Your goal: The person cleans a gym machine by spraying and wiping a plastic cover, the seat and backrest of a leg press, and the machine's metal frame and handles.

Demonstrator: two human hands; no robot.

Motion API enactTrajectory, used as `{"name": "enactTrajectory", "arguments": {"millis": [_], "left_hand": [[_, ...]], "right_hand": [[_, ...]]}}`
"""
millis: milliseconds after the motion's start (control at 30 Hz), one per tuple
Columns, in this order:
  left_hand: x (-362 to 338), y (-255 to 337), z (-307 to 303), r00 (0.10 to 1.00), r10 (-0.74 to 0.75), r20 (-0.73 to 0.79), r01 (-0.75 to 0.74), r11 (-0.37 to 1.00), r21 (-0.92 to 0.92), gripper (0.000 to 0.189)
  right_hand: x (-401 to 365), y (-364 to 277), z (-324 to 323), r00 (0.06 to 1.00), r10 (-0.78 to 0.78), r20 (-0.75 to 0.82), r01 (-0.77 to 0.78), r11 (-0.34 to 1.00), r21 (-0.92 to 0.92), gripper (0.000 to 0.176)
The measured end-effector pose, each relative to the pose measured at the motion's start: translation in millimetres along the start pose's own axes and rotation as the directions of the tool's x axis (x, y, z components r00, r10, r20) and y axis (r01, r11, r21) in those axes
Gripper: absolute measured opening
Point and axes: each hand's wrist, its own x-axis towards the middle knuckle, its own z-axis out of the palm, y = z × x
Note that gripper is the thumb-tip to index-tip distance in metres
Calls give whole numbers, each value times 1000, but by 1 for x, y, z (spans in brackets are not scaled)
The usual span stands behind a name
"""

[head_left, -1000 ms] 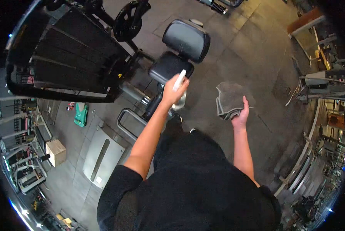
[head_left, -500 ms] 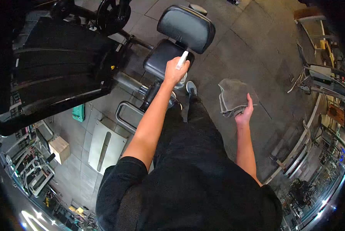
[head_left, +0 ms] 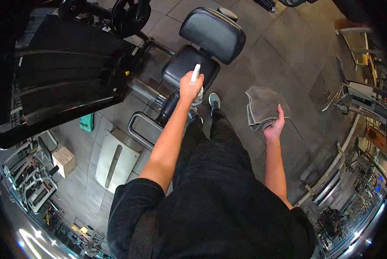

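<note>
My left hand (head_left: 191, 87) is wrapped round the neck of a spray bottle (head_left: 195, 74) with a white head; its clear body shows partly below the fingers. The hand is over the near edge of a black padded seat (head_left: 189, 64), with a black backrest (head_left: 213, 34) beyond it. On the right, my right hand (head_left: 274, 127) holds a folded grey cloth (head_left: 262, 105) with a pale edge. The cloth lies over the palm and fingers, above the dark floor, and the thumb points up beside it.
A large black machine panel (head_left: 72, 69) fills the upper left, with a weight plate (head_left: 130, 17) behind it. Below are a metal handle (head_left: 137, 125), a pale slotted panel (head_left: 116, 162), a green case (head_left: 87, 122) and a wooden box (head_left: 64, 161). Metal frames (head_left: 361, 97) stand at right.
My left hand and the spray bottle have moved slightly left and down, nearer my body. The view has shifted a little. My right hand keeps its hold on the cloth.
</note>
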Motion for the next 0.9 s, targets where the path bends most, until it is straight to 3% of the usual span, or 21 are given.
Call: {"name": "enactTrajectory", "arguments": {"millis": [267,467,567,667,900], "left_hand": [[-16,-17,-11,990,-71,-122,59,994,-96,31],[-28,-26,-25,981,-96,-172,104,994,43,33],[-32,-22,-24,974,-119,-193,97,988,-118,27],[-36,-22,-17,994,35,-106,-42,997,-66,27],[-49,-16,20,975,100,197,-104,995,9,29]], "right_hand": [[-3,6,11,999,35,31,-34,998,-43,42],[-3,11,8,999,24,48,-21,998,-56,42],[-4,11,10,996,22,86,-17,998,-60,43],[-3,13,10,997,24,74,-19,998,-65,44],[-11,19,17,999,-43,-18,41,996,-73,46]]}}
